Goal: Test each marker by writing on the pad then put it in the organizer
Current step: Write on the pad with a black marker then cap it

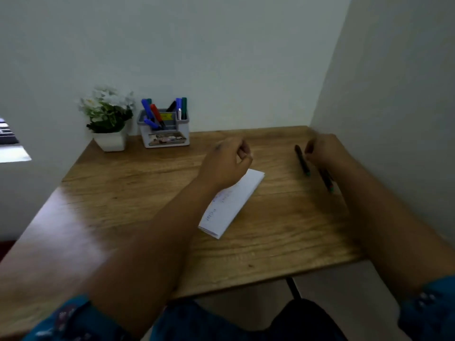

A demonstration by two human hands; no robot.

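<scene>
Right hand (320,150) beside two markers (302,160); six in organizer (164,137).

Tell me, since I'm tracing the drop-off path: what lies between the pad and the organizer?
Only the left hand, over the pad's far end; beyond it, bare table to the organizer.

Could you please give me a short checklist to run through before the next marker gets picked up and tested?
1. Pad within reach, beneath the left hand: ok.
2. Untested markers left on the table: ok, a dark marker and a second marker by the right hand.
3. Left hand free: ok, curled, holding nothing.
4. Right hand gripping a marker: cannot tell, blurred.
5. Organizer upright at the table's back: ok.
6. Dark marker's cap off: cannot tell.
</scene>
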